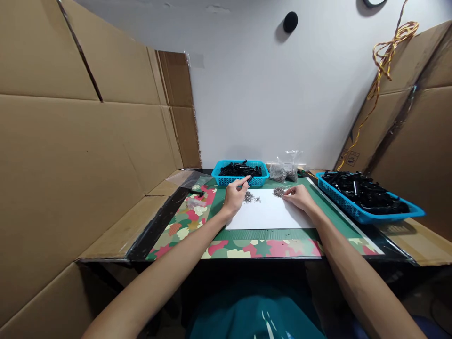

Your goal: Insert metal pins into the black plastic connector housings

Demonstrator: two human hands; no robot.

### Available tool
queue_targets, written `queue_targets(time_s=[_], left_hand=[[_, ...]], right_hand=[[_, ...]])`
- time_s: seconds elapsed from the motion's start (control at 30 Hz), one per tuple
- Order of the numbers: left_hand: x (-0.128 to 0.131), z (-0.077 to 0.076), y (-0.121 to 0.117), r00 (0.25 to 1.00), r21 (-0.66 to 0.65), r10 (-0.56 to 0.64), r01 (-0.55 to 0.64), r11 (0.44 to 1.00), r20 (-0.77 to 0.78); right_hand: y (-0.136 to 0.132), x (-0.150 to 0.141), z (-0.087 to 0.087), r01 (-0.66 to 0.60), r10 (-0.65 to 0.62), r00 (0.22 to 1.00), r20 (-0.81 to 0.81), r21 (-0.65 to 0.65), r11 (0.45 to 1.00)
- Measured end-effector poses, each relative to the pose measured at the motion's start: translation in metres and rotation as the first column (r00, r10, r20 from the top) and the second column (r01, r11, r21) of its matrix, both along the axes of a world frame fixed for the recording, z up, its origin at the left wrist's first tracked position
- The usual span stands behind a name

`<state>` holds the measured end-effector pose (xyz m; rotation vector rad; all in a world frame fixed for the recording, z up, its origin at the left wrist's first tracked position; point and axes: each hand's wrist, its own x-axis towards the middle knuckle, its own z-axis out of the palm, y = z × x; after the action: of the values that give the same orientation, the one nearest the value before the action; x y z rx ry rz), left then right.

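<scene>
My left hand (235,196) is closed in a pinch on a small black plastic part (250,179), just in front of a blue basket (240,181) full of similar black pieces. Fingertips of my right hand (299,196) are pressed together at the edge of a pile of tiny metal pieces (278,192); whatever they grip is too small to make out. Beside my left hand lies a second scattered pile of tiny metal pieces (249,197). Both piles rest on a white sheet (270,219).
A larger blue basket (360,210) heaped with black parts stands at the right. Clear bags of small pieces (282,173) sit against the wall. A patterned mat (247,249) covers the table. Cardboard panels (106,155) rise at both sides; a yellow cord (379,75) hangs right.
</scene>
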<state>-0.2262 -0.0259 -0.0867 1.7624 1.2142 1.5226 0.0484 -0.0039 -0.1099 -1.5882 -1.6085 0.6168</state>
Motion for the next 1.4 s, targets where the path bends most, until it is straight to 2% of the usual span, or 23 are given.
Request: queue_targets(time_s=[0.17,0.43,0.7,0.93,1.03,1.13,1.23,1.33,1.4], left_hand=[[0.003,-0.004,0.001,0.998,-0.005,-0.060,0.060,0.998,-0.003],[0.005,-0.004,-0.001,0.996,-0.026,-0.087,0.087,0.996,0.018],[0.005,-0.004,-0.002,0.995,-0.027,-0.102,0.102,0.994,-0.016],[0.005,-0.008,0.002,0.992,-0.009,-0.121,0.121,0.993,-0.035],[0.005,-0.009,0.002,0.989,-0.021,-0.136,0.135,0.991,-0.055],[0.005,-0.007,0.000,0.985,-0.021,-0.158,0.157,0.987,-0.075],[0.007,-0.005,-0.004,0.972,-0.051,-0.229,0.226,0.973,-0.060],[0.008,-0.004,-0.008,0.958,-0.089,-0.284,0.280,0.956,-0.044],[0.010,-0.004,-0.010,0.953,-0.109,-0.297,0.289,0.951,-0.058]], right_hand=[[-0.002,0.002,0.006,-0.109,0.106,0.987,0.122,0.022,0.994],[-0.002,0.007,0.007,-0.128,0.133,0.986,0.098,-0.055,0.990],[0.000,0.008,0.002,-0.189,0.186,0.970,0.158,-0.001,0.982],[0.001,0.007,-0.003,-0.338,0.313,0.901,0.299,0.033,0.941],[0.000,0.008,-0.004,-0.371,0.331,0.876,0.350,0.051,0.927],[0.001,0.006,-0.006,-0.404,0.363,0.885,0.291,0.094,0.910],[0.000,0.000,-0.004,-0.442,0.421,0.895,0.150,0.159,0.883],[-0.008,-0.009,0.005,-0.463,0.478,0.875,-0.077,0.157,0.872],[-0.016,-0.018,0.012,-0.510,0.517,0.813,-0.269,0.099,0.854]])
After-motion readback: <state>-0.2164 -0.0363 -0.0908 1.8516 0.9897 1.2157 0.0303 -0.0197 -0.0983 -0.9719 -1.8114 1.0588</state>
